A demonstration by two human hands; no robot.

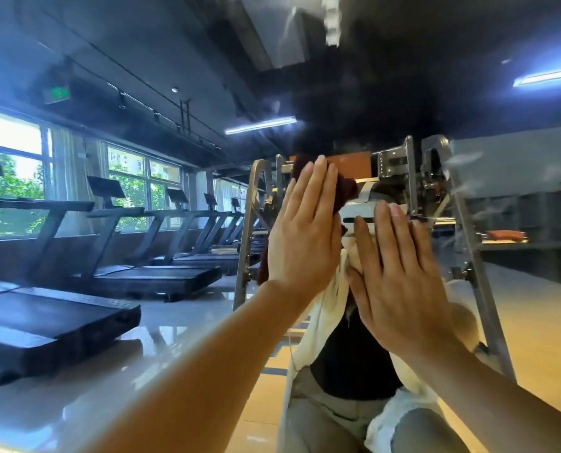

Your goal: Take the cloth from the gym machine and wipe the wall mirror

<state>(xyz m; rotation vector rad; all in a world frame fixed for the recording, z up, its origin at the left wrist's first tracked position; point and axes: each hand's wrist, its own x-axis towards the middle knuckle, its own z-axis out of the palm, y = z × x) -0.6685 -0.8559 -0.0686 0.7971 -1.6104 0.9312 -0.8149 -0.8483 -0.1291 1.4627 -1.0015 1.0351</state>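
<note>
I face the wall mirror (508, 171), which fills the view and shows smears at the upper right. My left hand (305, 230) lies flat against the glass and presses a dark maroon cloth (347, 188) onto it. The cloth sticks out past the fingers at the top right and below the palm on the left. My right hand (400, 273) rests flat on the glass beside it, fingers spread, with nothing under it. Behind the hands the mirror reflects a person in a white shirt and black top.
The mirror reflects a row of dark treadmills (109, 282) along windows on the left. A metal gym machine frame (469, 256) stands reflected behind the person. The glossy floor (534, 322) runs off to the right.
</note>
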